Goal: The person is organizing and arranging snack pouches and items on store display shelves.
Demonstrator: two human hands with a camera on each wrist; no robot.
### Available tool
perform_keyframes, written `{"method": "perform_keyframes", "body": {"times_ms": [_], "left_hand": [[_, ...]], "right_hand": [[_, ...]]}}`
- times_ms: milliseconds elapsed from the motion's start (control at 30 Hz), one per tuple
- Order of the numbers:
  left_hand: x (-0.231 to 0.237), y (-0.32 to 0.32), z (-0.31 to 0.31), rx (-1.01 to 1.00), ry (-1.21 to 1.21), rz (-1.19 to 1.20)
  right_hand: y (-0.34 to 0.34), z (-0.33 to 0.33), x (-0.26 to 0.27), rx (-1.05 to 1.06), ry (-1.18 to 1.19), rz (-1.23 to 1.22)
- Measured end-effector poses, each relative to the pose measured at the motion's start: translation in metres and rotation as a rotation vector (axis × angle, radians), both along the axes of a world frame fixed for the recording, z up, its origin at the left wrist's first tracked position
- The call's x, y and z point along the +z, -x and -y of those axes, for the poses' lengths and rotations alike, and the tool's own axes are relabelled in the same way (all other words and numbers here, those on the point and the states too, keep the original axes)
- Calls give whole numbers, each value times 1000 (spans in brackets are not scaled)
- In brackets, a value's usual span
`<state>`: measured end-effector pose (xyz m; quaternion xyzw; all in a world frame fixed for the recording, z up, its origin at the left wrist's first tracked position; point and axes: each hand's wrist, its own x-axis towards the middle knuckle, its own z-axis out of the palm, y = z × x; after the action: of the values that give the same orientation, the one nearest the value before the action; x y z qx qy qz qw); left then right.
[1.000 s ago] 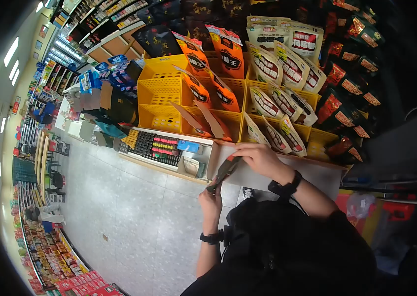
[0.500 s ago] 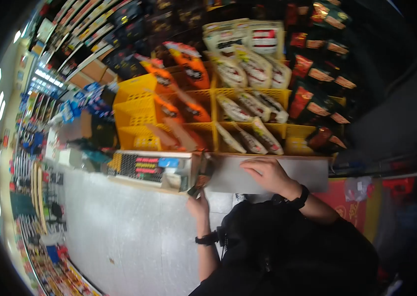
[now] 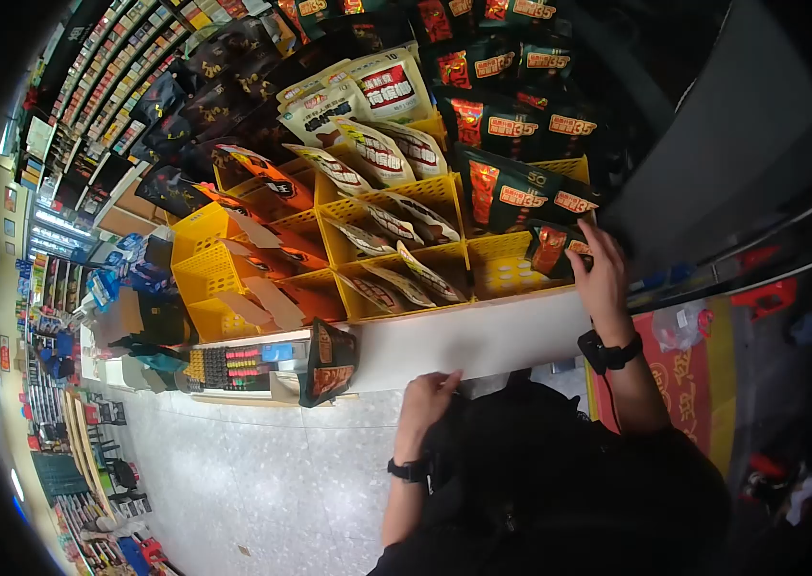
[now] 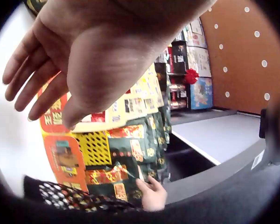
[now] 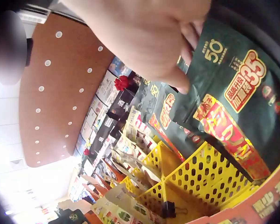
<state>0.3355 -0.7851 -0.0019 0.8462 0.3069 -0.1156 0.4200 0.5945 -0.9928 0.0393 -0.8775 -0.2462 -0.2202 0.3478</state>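
Note:
My right hand (image 3: 606,278) is at the front right compartment, its thumb and fingers about the upper edge of a dark green snack bag (image 3: 550,248). In the right wrist view the thumb lies on the near side of this bag (image 5: 238,98), the other fingers partly hidden behind its edge. My left hand (image 3: 425,408) hangs over the front of the pale ledge with nothing in it; in the left wrist view its fingers (image 4: 30,79) are loosely extended. Another dark green bag (image 3: 331,365) stands upright at the ledge's left end, apart from both hands.
Yellow perforated baskets (image 3: 512,278) hold rows of orange bags (image 3: 276,182), cream bags (image 3: 387,91) and more dark green bags (image 3: 497,125). A white ledge (image 3: 444,336) runs along their front. Small goods fill a low tray (image 3: 228,363) at left.
My left hand has let go of the dark green bag, which now stands at the ledge's left end. My right hand has moved right, to another green bag. The head view has turned right.

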Motion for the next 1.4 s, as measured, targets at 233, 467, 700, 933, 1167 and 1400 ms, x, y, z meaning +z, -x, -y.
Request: {"method": "perform_keyframes", "body": {"times_ms": [233,467,700,933,1167,1400], "left_hand": [[36,-42,25,-27,143,302],[36,-26,17,-261,30,459],[53,7,-10,-181,22,562],[8,57,-29,127,-17,592],[-23,70,-62,655,-286,592],[-70,82,-80,756,-311,475]], "right_hand": [[5,12,14,105,-15,-121],[54,27,98,219,-120,-85],[98,-18,127,558,124,-279],[129,-129,66,1085,123,-201],[143,-237,36,1309,73,87],[155,-257,4,1298,62,41]]}}
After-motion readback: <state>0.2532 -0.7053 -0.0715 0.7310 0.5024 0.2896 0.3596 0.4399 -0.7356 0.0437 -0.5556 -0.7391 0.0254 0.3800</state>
